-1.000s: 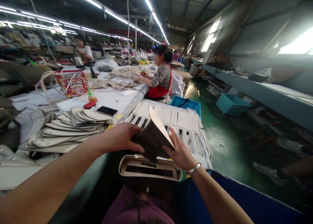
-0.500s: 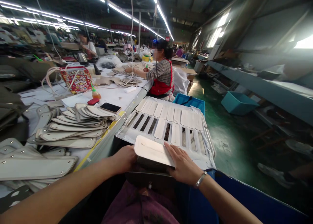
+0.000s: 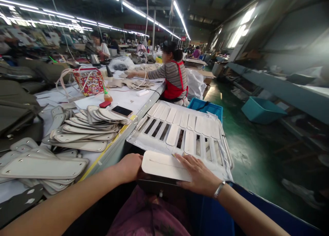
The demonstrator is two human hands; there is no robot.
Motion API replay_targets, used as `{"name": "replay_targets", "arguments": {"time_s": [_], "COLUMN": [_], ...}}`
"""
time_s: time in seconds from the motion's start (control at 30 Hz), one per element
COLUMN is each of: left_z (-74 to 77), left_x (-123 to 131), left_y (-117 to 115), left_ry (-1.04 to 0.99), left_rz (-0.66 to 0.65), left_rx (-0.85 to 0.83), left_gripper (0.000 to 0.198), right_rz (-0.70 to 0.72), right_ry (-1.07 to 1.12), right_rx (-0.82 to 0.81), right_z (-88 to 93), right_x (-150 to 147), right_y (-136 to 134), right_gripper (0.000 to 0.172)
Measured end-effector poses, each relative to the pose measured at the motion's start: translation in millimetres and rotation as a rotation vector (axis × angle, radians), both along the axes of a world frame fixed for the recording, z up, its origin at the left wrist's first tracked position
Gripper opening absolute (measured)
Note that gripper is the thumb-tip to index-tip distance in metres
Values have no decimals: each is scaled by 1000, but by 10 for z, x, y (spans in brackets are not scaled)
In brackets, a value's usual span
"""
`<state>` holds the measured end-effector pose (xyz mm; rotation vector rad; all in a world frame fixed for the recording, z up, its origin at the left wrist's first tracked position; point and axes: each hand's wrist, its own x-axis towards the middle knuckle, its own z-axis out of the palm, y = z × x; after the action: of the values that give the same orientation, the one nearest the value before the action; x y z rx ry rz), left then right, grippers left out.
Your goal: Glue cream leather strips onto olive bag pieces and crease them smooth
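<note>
Low in front of my body, an off-white panel (image 3: 161, 164) with rounded corners and a thin dark line along its face lies between my hands. My left hand (image 3: 130, 168) is closed at the panel's left end, its fingertips partly hidden. Across the right end, my right hand (image 3: 196, 174) has its fingers on top and thumb below the near edge, gripping it. Beneath the panel is a dark edge, mostly in shadow. Just beyond, a white-covered rack (image 3: 144, 144) with slots bears several similar pale panels (image 3: 172, 134), laid in rows.
On the table at left are piles of riveted pale pieces (image 3: 43, 165), a phone (image 3: 122, 110), a glue bottle (image 3: 107, 97) and a patterned bag (image 3: 89, 81). A co-worker (image 3: 176, 74) in a red apron sits beyond the rack. Blue bins (image 3: 205, 108) stand beside it.
My view has turned slightly left, so the scene sits farther right. The panel stays between both hands, a little lower at its left end. The co-worker's head has turned more toward the table.
</note>
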<state>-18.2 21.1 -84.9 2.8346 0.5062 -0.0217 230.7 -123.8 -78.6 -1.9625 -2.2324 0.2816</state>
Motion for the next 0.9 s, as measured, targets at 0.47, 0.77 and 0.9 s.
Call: {"name": "replay_targets", "arguments": {"time_s": [0.47, 0.77, 0.9], "left_z": [-315, -242, -222], "left_x": [-470, -493, -478], "left_y": [-258, -133, -84], "left_ry": [-129, -134, -145], "left_rz": [-200, -236, -257], "left_rx": [266, 262, 216], "left_gripper": [15, 12, 12], "right_rz": [170, 168, 192], "right_ry": [-398, -532, -568], "right_rx": [267, 131, 40], "right_z": [-333, -284, -263], "right_x": [-180, -310, -404], "right_y": [10, -51, 30], "right_gripper": [68, 76, 77]}}
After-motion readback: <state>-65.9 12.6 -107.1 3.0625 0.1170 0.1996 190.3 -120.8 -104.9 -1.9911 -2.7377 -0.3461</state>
